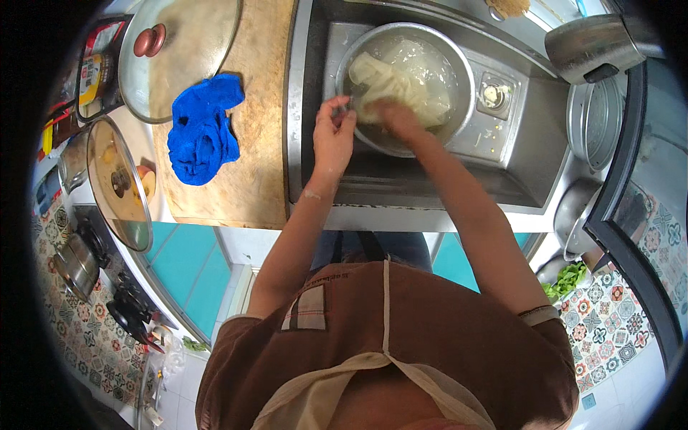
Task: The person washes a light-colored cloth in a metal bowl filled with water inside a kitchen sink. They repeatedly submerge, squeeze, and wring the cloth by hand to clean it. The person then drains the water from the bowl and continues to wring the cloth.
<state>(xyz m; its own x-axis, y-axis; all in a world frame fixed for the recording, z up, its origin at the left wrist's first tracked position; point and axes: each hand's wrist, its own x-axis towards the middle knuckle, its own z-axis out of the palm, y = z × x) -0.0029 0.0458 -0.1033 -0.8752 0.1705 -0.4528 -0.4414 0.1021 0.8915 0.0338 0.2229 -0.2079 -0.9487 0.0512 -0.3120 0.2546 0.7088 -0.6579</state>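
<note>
A round metal basin [468, 88] of cloudy water stands in the stainless steel sink [537, 123]. In the water lies a pale, wet, bunched cloth [376, 75], with bubbles around it. My left hand [332, 134] is at the basin's near left rim, its thumb and fingers pinched about the edge. Motion blurs my right hand [398, 119], which is down in the basin against the cloth. Its fingertips are too blurred to show whether they grip the cloth.
Left of the sink, a blue cloth [204, 131] and a glass lid [185, 59] lie on a wooden board [258, 107]. Bits of food lie at the sink drain [493, 97]. A metal pot [594, 48] and steamer tray [594, 123] stand at the right.
</note>
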